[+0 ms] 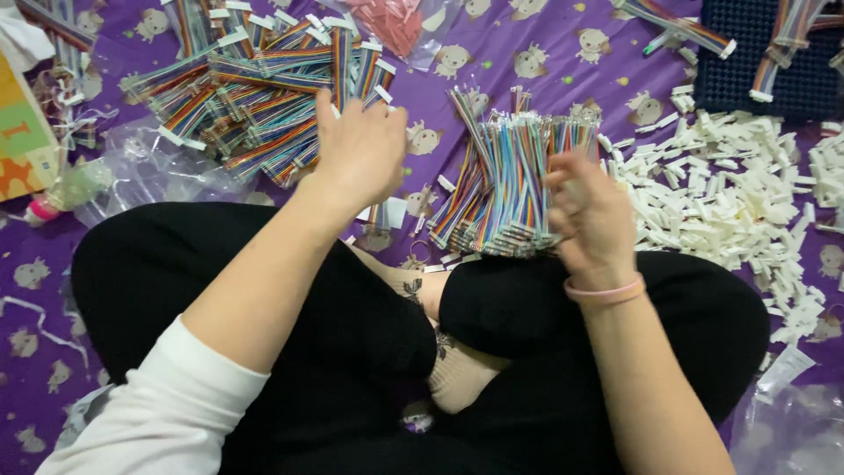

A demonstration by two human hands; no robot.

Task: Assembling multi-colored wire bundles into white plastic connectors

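Hands work over a purple cloth (pixel 492 53) printed with small cartoon figures, seen from above a person sitting cross-legged in black trousers (pixel 352 334). The left hand (pixel 359 154) reaches forward with its back to the camera, fingers bent down onto the near edge of a heap of rainbow ribbon cables (pixel 255 97) whose ends carry white plugs — whether the fingers have closed on a cable or only rest on the heap cannot be told. The right hand (pixel 593 215), with a pink band (pixel 605 292) at the wrist, is clamped on a thick bundle of loose coloured wires (pixel 503 180); the thumb and fingers pinch its right edge, and the bundle stands roughly upright, fanned wider at the bottom, where it rests just above the right knee. Between the two hands, on the cloth, lie a few stray cable pieces and white plugs.

To the right of the bundle spreads a wide pile of small white plastic connectors (pixel 730 202), touching the right knee's edge. Beyond it, at the top right corner, sits a dark blue grid tray (pixel 734 70) with several ribbon cables laid across it. A clear bag of pink parts (pixel 396 22) lies at the top centre, and crumpled clear plastic (pixel 149 167) lies left of the heap — near a coloured card (pixel 22 132) at the left edge.
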